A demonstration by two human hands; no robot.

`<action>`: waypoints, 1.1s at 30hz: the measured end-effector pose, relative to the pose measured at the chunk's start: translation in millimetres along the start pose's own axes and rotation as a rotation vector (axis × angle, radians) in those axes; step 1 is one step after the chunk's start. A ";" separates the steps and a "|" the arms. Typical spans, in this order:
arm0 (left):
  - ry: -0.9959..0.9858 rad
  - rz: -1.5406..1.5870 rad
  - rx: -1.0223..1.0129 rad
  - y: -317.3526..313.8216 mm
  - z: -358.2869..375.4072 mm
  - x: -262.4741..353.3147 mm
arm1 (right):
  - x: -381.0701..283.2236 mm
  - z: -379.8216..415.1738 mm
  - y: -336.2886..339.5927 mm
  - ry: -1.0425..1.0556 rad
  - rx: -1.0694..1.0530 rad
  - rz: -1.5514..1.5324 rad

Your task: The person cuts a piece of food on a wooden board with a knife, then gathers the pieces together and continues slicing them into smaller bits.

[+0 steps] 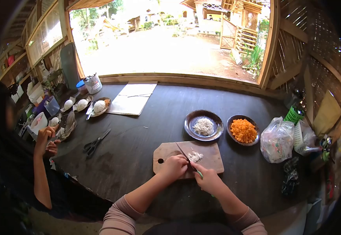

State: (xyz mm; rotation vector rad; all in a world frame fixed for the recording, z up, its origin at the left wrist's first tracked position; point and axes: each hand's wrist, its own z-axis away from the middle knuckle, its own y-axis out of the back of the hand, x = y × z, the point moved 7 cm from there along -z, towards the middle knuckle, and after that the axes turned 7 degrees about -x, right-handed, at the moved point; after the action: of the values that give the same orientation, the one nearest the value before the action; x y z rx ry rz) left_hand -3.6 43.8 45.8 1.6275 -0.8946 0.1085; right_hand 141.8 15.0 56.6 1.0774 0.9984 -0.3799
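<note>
My right hand (208, 179) grips a knife (183, 151) by its green handle. The blade points away from me across the wooden cutting board (213, 154). My left hand (173, 167) rests on the board just left of the blade, its fingers curled; what they hold is hidden. Right of the blade lies a small heap of finely cut white strips (195, 156). Behind the board, a dark plate (188, 124) carries a pile of similar white shreds (203, 127). Beside it, a dark bowl (229, 129) is filled with chopped orange pieces (243, 131).
Black scissors (94, 145) lie left of the board. A stuffed plastic bag (277, 141) and a green basket (294, 114) stand at the right. At the left, another person's hands (47, 141) hold a strainer (69, 120) near rice portions (82, 104). Paper (129, 103) lies farther back.
</note>
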 end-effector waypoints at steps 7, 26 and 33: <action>0.007 0.034 0.002 0.4 1.3 0.3 | 12.0 -6.9 -2.9 0.054 0.019 0.083; -0.018 0.078 0.011 4.5 1.6 2.3 | 8.7 7.8 2.9 0.009 -0.006 -0.001; -0.005 0.064 -0.008 3.2 -2.2 1.2 | 2.5 5.8 3.3 -0.087 -0.009 -0.095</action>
State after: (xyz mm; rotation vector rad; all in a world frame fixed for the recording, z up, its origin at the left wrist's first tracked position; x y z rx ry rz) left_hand -3.8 45.2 49.7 1.5922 -0.9503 0.1451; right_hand 148.3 12.0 57.0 0.9995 0.9744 -0.4952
